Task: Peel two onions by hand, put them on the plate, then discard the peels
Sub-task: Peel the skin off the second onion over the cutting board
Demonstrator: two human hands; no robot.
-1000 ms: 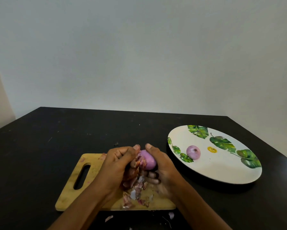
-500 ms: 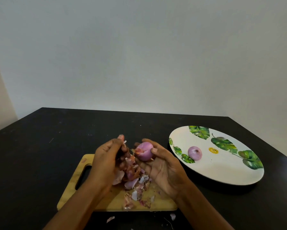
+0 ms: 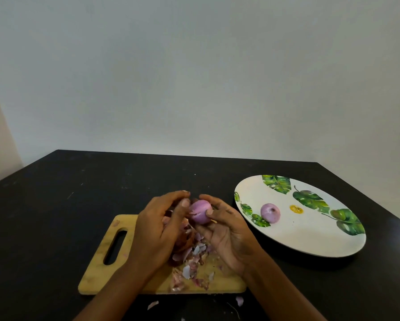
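A purple onion (image 3: 200, 211) is held above the wooden cutting board (image 3: 101, 269). My right hand (image 3: 229, 235) cups it from the right and below, thumb on its side. My left hand (image 3: 158, 228) touches its left side with thumb and fingertips, and peel pieces show under the palm. A heap of loose peels (image 3: 192, 262) lies on the board below both hands. A peeled onion (image 3: 270, 212) rests on the white plate (image 3: 310, 242) with green leaf prints, to the right of the board.
The board and plate sit on a black table (image 3: 55, 216). A few peel scraps (image 3: 152, 305) lie on the table in front of the board. The plate carries a small yellow sticker (image 3: 296, 209). A plain wall stands behind.
My left hand, pulled away to the left half a second ago, has come back against the onion. The onion stays lifted in my right hand above the board.
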